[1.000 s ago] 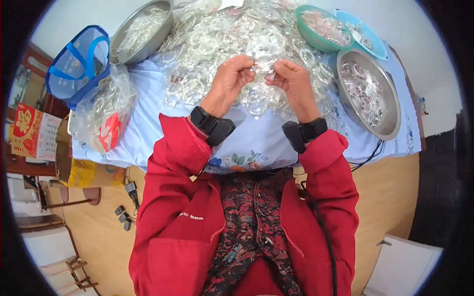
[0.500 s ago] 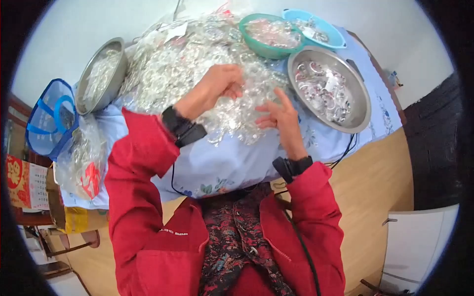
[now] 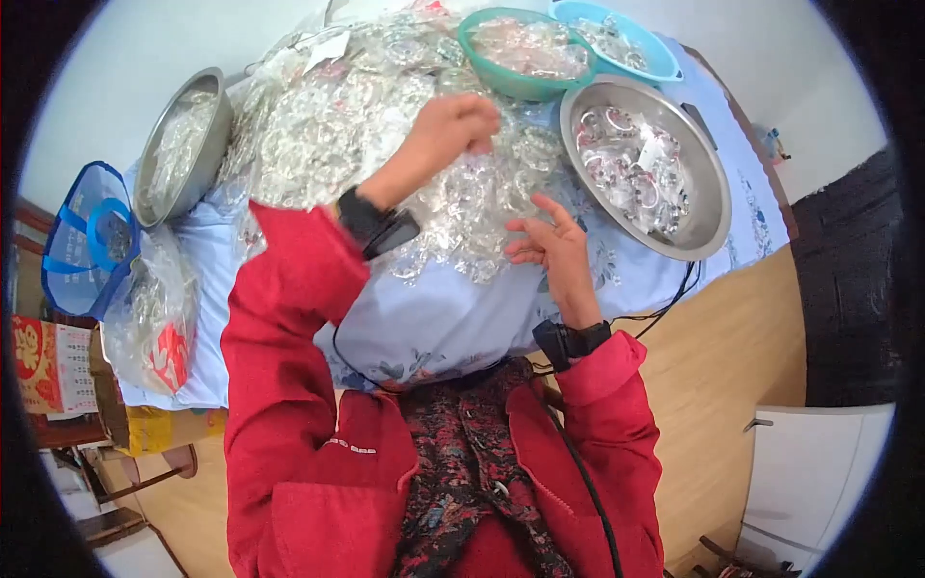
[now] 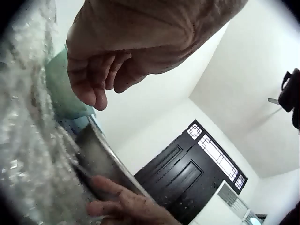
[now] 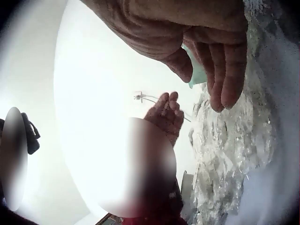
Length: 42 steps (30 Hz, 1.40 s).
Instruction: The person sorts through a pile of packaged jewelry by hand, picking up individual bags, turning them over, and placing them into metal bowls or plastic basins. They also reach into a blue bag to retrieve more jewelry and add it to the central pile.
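Note:
A big heap of clear plastic packets (image 3: 323, 125) with shiny ring-shaped pieces, like bracelets, covers much of the table. Above its right half hangs my left hand (image 3: 445, 135), fingers loosely bent, and nothing shows in them in the left wrist view. My right hand (image 3: 559, 249) is held over the heap's front right edge with fingers spread apart, also bare of anything. Just beyond that hand stands a steel basin (image 3: 708, 226), tilted toward me, with more packets and pink-and-silver bracelets (image 3: 636, 173) in it.
A green basin (image 3: 482, 65) and a light blue basin (image 3: 665, 60) of packets stand at the back right. At left are another steel basin (image 3: 220, 130), a blue bag (image 3: 72, 260) and a clear plastic bag (image 3: 145, 318). A blue flowered cloth (image 3: 424, 318) covers the table.
One second ago both hands were close together with fingertips pinched over the heap. They have since parted, and the right fingers have spread. The head view has swung toward the right.

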{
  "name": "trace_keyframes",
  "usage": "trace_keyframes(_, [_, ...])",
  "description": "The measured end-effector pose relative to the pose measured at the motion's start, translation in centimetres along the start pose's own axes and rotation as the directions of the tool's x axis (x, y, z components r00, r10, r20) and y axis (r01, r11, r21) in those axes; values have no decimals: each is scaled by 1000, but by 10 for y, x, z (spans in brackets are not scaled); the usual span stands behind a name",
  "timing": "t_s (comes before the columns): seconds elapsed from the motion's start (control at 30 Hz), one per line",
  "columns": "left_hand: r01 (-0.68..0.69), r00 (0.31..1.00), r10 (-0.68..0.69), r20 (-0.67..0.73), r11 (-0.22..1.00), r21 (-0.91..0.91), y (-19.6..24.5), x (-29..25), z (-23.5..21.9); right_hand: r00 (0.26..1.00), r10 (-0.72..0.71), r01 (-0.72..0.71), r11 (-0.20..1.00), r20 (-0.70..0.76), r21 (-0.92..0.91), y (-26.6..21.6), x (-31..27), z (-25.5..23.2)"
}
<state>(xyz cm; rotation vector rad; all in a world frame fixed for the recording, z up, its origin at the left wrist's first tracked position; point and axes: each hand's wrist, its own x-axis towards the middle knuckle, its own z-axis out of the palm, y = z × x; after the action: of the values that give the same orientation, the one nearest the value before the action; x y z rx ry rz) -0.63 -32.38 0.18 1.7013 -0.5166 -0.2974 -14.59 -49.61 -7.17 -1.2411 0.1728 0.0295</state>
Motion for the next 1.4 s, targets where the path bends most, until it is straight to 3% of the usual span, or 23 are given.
trace_keyframes(0.07, [33,999,-33,-12,998,50,-20,-30,-18,1000,19,-19,1000,12,-6,3,3,5])
trace_keyframes(0.1, [-107,991,123,-58,968,225,-29,-45,-26,1000,6,-5,999,11,-31,2,5,7])
trace_keyframes(0.17, [-304,913,402,-64,778,550,-49,-79,-34,1000,13,-12,997,10,-81,6,2,12])
trace_keyframes(0.2, [-269,930,362,-71,797,541,-58,-94,-36,998,58,-57,995,6,-76,10,0,14])
trace_keyframes(0.3, [-412,822,549,150,391,823,-63,-111,-51,1000,21,-21,997,6,-71,14,1,15])
trace_keyframes(0.43, [-352,842,520,147,320,880,-72,-119,-48,1000,15,-15,996,-10,-82,13,5,17])
trace_keyframes(0.73, [-361,856,482,187,299,883,-68,-118,-44,999,-21,19,998,-36,-65,18,8,14])
trace_keyframes(0.87, [-400,855,489,171,414,818,-59,-105,-25,999,-20,18,998,-38,-64,21,8,13])
trace_keyframes(0.97, [-480,786,587,194,382,789,-65,-85,-1,999,-29,26,997,-44,-69,21,7,15])
trace_keyframes(1.13, [-449,777,593,210,289,845,-70,-70,1,999,-38,36,998,-39,-57,21,6,14])
trace_keyframes(1.23, [-353,865,502,2,606,713,-68,-72,-5,999,-45,44,998,-21,-46,20,7,15])
trace_keyframes(1.27, [-353,864,504,4,599,719,-64,-72,-8,999,-51,51,999,-14,-18,21,8,15])
trace_keyframes(1.3, [-239,938,322,-131,872,427,-52,-74,-10,998,-56,56,998,-8,12,22,8,15])
trace_keyframes(1.33, [-80,978,90,-188,995,61,-41,-77,-11,998,-57,57,998,-2,41,24,8,17])
trace_keyframes(1.37, [96,976,-151,-155,943,-318,-35,-81,-11,998,-55,55,997,2,46,25,7,20])
trace_keyframes(1.4, [98,975,-154,-159,944,-316,-32,-85,-11,998,-50,47,996,32,79,23,6,24])
